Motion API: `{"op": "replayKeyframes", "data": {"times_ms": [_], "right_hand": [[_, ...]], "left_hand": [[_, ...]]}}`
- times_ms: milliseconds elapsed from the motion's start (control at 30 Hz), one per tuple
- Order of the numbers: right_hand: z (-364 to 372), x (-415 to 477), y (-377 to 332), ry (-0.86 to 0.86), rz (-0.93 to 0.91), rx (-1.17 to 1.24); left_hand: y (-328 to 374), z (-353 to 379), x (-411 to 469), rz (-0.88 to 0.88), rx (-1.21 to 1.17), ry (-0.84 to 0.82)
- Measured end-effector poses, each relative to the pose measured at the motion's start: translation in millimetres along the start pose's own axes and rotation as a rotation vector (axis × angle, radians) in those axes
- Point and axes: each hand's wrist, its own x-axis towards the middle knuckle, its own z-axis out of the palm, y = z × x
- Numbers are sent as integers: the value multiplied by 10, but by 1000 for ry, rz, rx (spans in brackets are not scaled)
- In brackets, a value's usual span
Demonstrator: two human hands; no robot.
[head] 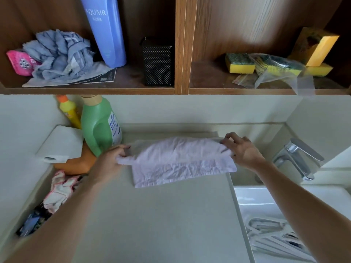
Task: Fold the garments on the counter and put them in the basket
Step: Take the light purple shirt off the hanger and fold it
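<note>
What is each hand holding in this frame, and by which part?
Both hold the pale lilac garment, spread on the counter: the left hand pinches its left end, the right hand grips its right end.

A pale grey counter (152, 215) is seen across the lower frame, on which a pale lilac garment (180, 160) is laid at centre, while a green bottle (98, 126), a yellow bottle (69, 112), a white paper roll (60, 143) and an orange object (76, 164) are grouped at centre left.
</note>
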Motion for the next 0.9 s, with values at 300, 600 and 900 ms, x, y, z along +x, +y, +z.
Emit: {"op": "replayKeyframes", "data": {"times_ms": [300, 600, 900], "right_hand": [[369, -791, -196, -681, 153, 76], [526, -231, -1368, -26, 21, 286], [795, -192, -902, -287, 415, 140]], "left_hand": [[-28, 350, -1010, -242, -84, -211], [689, 634, -316, -143, 41, 89], [209, 758, -396, -559, -223, 230]]}}
